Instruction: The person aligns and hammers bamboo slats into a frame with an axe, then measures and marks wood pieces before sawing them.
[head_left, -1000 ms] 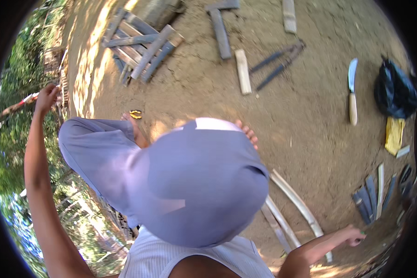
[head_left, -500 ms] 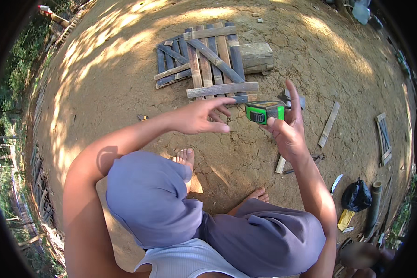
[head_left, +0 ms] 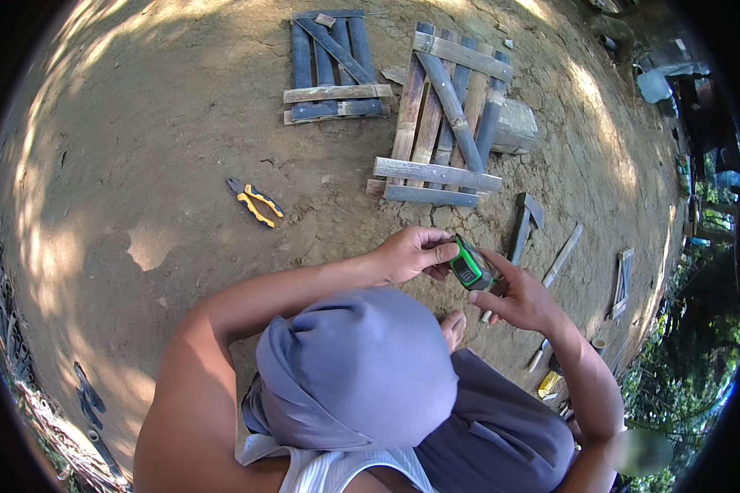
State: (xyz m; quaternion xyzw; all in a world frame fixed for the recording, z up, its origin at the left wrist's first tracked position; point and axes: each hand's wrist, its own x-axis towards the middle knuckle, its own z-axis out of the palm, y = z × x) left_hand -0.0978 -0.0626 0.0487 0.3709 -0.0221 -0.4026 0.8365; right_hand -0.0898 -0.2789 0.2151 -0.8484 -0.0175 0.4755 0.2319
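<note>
Head view: green tape measure (head_left: 469,265) pinched between left hand (head_left: 409,253), right hand (head_left: 520,297).

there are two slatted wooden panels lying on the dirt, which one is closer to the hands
The larger, unpainted grey-brown wooden slat panel on the right lies closer to the hands; the smaller blue-tinted slat panel sits farther up and left.

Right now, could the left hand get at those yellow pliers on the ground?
Probably yes: the pliers lie on open dirt with nothing between, though the left hand is busy gripping the green tape measure.
</note>
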